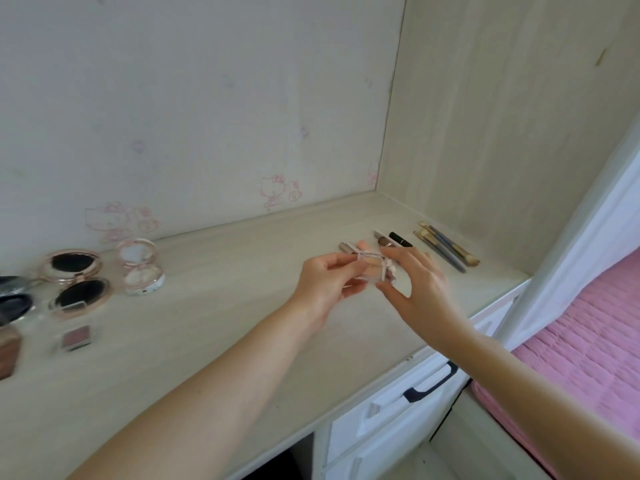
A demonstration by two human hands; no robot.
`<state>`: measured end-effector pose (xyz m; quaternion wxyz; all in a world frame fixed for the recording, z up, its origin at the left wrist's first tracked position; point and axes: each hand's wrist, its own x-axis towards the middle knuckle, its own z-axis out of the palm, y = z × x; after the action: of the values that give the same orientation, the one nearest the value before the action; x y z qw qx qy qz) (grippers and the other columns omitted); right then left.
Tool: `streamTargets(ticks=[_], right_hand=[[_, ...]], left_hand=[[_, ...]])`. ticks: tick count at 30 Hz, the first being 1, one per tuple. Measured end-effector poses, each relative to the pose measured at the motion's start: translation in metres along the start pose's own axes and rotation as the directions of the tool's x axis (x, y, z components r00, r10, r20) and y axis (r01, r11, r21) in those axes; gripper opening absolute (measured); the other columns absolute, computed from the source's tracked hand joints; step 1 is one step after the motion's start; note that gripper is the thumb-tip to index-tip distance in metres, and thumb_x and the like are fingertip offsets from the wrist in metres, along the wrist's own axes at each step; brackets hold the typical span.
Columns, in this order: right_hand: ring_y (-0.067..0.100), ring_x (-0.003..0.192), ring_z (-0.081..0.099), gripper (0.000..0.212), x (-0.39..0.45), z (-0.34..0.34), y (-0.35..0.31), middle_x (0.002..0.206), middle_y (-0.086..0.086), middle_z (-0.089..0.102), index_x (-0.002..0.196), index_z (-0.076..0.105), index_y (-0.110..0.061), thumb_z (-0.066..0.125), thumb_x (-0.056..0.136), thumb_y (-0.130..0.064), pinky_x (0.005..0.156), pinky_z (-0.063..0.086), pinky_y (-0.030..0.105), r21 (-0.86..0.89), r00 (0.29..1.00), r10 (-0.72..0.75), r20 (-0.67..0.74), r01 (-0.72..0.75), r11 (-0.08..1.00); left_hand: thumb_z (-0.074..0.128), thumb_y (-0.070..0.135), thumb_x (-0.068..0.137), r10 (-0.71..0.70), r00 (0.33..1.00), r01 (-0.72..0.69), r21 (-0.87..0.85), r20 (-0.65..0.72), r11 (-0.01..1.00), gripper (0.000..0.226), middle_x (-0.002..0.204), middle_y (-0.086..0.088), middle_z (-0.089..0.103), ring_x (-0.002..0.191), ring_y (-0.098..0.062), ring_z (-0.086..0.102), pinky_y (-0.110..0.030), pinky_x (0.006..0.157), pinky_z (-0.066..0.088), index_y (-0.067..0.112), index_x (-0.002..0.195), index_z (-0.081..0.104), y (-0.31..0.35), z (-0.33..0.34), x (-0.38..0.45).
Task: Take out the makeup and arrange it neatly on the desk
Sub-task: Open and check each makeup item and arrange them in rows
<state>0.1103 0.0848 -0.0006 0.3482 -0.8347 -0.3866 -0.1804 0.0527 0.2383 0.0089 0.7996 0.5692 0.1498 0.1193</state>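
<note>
Both hands are raised above the right half of the pale wood-grain desk [214,327], sharing one small clear-cased compact [372,271] with a peach-toned pan and a thin pink ribbon crossed over its lid, tied in a small bow at its right side. Left hand [327,289]: thumb and fingers curled round the compact's left edge, pinching it. Right hand [420,289]: thumb below and fingers above, curled round the compact's right edge near the bow. The compact is held off the desk surface, tilted slightly. Behind the hands, partly hidden by them, pencil-type sticks [348,247] lie on the desk; beside these a black tube with a gold band [401,239]. Further right, near the side panel, a group of makeup brushes [446,249] lies laid side by side, handles roughly parallel, angled toward the desk's front-right. On the left of the desk: an open rose-gold round compact [74,280] with dark contents in both halves; just beside it an open white round compact [140,268], lid standing up; in front of these a small clear square case with a mauve pan [77,337]. Dark round cases [14,296] and a brown object [7,351] sit at the left frame edge, cut off. Wall behind carries faint pink cartoon-cat prints [278,190]. Below the desk's front right, white drawers with a dark handle [431,384]; pink bedding [585,358] at far right.
</note>
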Motion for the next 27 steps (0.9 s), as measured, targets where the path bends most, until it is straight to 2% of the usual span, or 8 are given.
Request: streamTargets(ticks=[3,4,6,8,12,17,22,27], right_hand=[[0.02,0.125,0.048,0.053,-0.003,0.015,-0.026,0.13,-0.001,0.053,0.131,0.054,-0.014,0.073,0.083,-0.02,0.1,0.045,0.04,0.056,0.999,-0.044,0.024,0.043,0.998],[0.018,0.129,0.045,0.053,-0.004,0.019,-0.035,0.131,-0.001,0.051,0.131,0.053,-0.014,0.073,0.083,-0.023,0.104,0.042,0.037,0.061,0.997,-0.075,0.028,0.073,0.995],[0.01,0.13,0.038,0.054,-0.006,0.027,-0.05,0.13,-0.004,0.051,0.13,0.053,-0.013,0.071,0.083,-0.03,0.11,0.029,0.02,0.037,0.991,-0.132,0.033,0.131,0.991],[0.007,0.125,0.04,0.053,-0.007,0.035,-0.069,0.126,-0.004,0.053,0.129,0.054,-0.014,0.07,0.083,-0.035,0.104,0.022,0.006,0.041,0.985,-0.159,0.061,0.157,0.987],[0.017,0.113,0.054,0.048,-0.012,0.051,-0.108,0.12,-0.001,0.057,0.128,0.055,-0.013,0.068,0.086,-0.033,0.094,0.044,0.024,0.096,0.972,-0.195,0.129,0.184,0.978],[0.016,0.109,0.057,0.042,-0.02,0.07,-0.147,0.116,0.0,0.06,0.124,0.06,-0.011,0.067,0.087,-0.031,0.092,0.043,0.02,0.156,0.96,-0.239,0.146,0.216,0.964],[0.017,0.108,0.057,0.04,-0.024,0.084,-0.178,0.108,-0.002,0.066,0.116,0.064,-0.011,0.067,0.085,-0.037,0.087,0.045,0.021,0.186,0.952,-0.264,0.154,0.235,0.954],[0.02,0.104,0.058,0.039,-0.028,0.096,-0.202,0.1,0.0,0.069,0.111,0.067,-0.009,0.069,0.084,-0.037,0.082,0.05,0.03,0.165,0.943,-0.289,0.163,0.263,0.951]], left_hand=[[0.067,0.005,0.086,0.009,0.999,-0.01,-0.023,-0.043,1.0,0.027,0.095,-0.019,0.068,0.075,-0.02,0.066,-0.028,0.075,0.059,-0.009,0.108,0.064,0.008,-0.026,-0.019],[0.067,0.006,0.086,0.017,0.998,-0.019,-0.028,-0.055,0.999,0.026,0.094,-0.018,0.069,0.074,-0.019,0.067,-0.027,0.074,0.058,-0.009,0.108,0.064,0.011,-0.035,-0.026],[0.068,0.007,0.086,0.029,0.997,-0.032,-0.033,-0.071,0.999,0.025,0.091,-0.017,0.07,0.074,-0.019,0.068,-0.026,0.072,0.058,-0.008,0.106,0.065,0.014,-0.05,-0.04],[0.068,0.008,0.086,0.041,0.995,-0.044,-0.029,-0.096,0.999,0.024,0.092,-0.017,0.071,0.076,-0.019,0.069,-0.026,0.073,0.057,-0.007,0.105,0.066,0.015,-0.069,-0.056],[0.067,0.011,0.086,0.052,0.989,-0.059,-0.044,-0.138,0.997,0.022,0.096,-0.018,0.071,0.079,-0.02,0.069,-0.028,0.076,0.057,-0.004,0.103,0.068,0.017,-0.106,-0.086],[0.061,0.019,0.092,0.022,0.979,-0.048,-0.124,-0.2,0.991,0.021,0.092,-0.016,0.071,0.078,-0.023,0.069,-0.034,0.082,0.058,0.001,0.091,0.071,0.026,-0.14,-0.116],[0.063,0.02,0.089,-0.02,0.987,-0.021,-0.251,-0.162,0.968,0.031,0.106,-0.023,0.067,0.103,-0.044,0.064,-0.038,0.081,0.057,-0.005,0.108,0.065,0.032,-0.168,-0.142],[0.068,0.026,0.08,-0.03,0.986,-0.018,-0.279,-0.166,0.96,0.032,0.103,-0.017,0.07,0.102,-0.04,0.065,-0.037,0.08,0.058,0.002,0.101,0.071,0.034,-0.191,-0.159]])
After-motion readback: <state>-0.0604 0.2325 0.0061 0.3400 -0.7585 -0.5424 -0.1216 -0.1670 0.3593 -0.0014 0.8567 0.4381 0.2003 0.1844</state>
